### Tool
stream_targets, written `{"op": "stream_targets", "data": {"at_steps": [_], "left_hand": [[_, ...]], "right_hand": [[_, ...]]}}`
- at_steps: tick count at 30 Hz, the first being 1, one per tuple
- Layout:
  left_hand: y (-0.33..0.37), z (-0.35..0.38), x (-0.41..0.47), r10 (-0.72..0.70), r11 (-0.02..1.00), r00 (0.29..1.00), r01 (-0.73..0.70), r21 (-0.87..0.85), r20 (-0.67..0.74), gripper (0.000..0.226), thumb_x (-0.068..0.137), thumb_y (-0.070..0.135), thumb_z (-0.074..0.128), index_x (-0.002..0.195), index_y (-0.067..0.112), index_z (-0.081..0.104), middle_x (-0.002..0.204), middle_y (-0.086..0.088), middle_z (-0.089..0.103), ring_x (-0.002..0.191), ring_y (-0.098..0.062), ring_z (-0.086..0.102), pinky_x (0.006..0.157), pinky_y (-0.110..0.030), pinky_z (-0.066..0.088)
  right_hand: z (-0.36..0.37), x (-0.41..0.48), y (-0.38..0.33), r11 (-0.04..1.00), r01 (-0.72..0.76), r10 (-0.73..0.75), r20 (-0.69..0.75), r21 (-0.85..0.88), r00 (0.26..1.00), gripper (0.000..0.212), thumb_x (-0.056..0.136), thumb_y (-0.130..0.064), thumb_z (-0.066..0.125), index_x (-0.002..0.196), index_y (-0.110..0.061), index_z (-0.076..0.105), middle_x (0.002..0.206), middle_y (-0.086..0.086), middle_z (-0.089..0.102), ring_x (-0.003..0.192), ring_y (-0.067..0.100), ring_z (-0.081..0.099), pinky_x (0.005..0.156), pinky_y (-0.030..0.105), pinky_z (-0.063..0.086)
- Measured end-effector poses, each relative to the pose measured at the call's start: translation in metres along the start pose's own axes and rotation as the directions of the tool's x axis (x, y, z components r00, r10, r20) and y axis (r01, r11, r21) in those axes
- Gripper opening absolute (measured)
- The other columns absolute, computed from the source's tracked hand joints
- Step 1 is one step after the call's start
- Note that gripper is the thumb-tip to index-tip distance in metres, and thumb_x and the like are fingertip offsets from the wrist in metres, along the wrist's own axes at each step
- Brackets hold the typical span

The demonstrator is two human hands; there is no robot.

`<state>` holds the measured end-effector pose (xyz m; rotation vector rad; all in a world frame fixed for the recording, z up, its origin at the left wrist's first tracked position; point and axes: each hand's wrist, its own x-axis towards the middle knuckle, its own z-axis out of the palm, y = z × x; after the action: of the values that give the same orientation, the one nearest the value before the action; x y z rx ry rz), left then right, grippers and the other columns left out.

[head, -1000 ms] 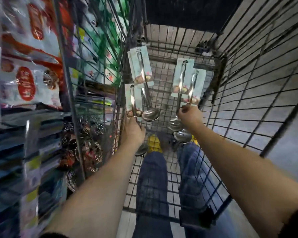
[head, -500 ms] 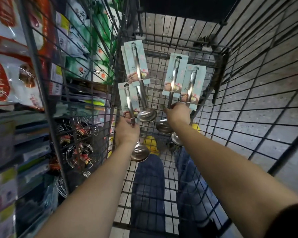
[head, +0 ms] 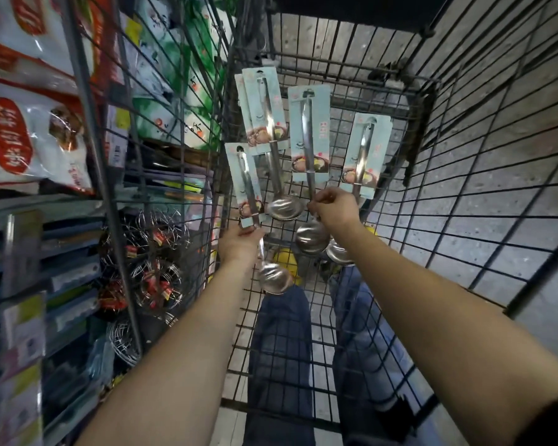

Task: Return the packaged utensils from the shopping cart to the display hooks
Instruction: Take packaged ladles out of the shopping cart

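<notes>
The left hand (head: pixel 239 246) has its fingers closed around the handle of one packaged ladle (head: pixel 246 185), near the left edge of the wire grid panel (head: pixel 342 101). The bowl of this ladle hangs below the hand. The right hand (head: pixel 334 209) grips the handles of two carded ladles (head: pixel 310 130) together, with their cards standing up and their bowls under the wrist. Between the hands, the hung ladles (head: pixel 264 111) already hang high on the grid. The nearest held card is just beside them, with a narrow gap. Right of the held cards, the mesh wall of the shopping cart (head: pixel 484 175) leaves open room.

Each pale blue card has a food picture and small red writing, too small to read. On the far left, the bags (head: pixel 29 136) carry a red oval with white Chinese characters. The wire whisks (head: pixel 157 281) have red tags.
</notes>
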<state>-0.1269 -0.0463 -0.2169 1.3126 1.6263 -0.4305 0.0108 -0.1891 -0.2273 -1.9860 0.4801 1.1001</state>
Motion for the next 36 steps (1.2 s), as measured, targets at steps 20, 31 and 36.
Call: {"op": "stream_targets", "data": {"at_steps": [20, 31, 36], "left_hand": [[0.111, -0.074, -0.166, 0.6, 0.8, 0.787, -0.591, -0.103, 0.147, 0.01, 0.094, 0.016, 0.074, 0.102, 0.02, 0.072, 0.087, 0.015, 0.07, 0.078, 0.004, 0.065, 0.071, -0.013, 0.054], [0.168, -0.134, -0.292, 0.741, 0.671, 0.626, -0.694, -0.261, 0.244, 0.006, 0.094, 0.027, 0.074, 0.099, 0.027, 0.071, 0.107, -0.005, 0.076, 0.091, -0.021, 0.074, 0.072, -0.039, 0.065], [0.189, -0.164, -0.359, 0.793, 0.609, 0.576, -0.728, -0.315, 0.2, 0.01, 0.096, 0.021, 0.072, 0.099, 0.028, 0.065, 0.109, 0.001, 0.074, 0.104, -0.019, 0.072, 0.089, -0.045, 0.061]], "right_hand": [[-0.095, -0.153, -0.114, 0.934, 0.278, -0.285, -0.005, 0.223, 0.959, 0.05, 0.089, -0.002, 0.078, 0.137, -0.009, 0.064, 0.107, 0.01, 0.075, 0.108, 0.034, 0.073, 0.101, 0.046, 0.058], [-0.168, -0.315, -0.177, 0.821, 0.51, -0.507, -0.083, 0.255, 0.858, 0.042, 0.094, -0.004, 0.072, 0.135, -0.009, 0.066, 0.106, 0.012, 0.079, 0.097, 0.026, 0.078, 0.096, 0.043, 0.061], [-0.206, -0.386, -0.192, 0.753, 0.623, -0.619, -0.091, 0.213, 0.78, 0.041, 0.094, -0.006, 0.072, 0.133, -0.013, 0.067, 0.103, 0.012, 0.079, 0.092, 0.024, 0.079, 0.087, 0.035, 0.064]]}}
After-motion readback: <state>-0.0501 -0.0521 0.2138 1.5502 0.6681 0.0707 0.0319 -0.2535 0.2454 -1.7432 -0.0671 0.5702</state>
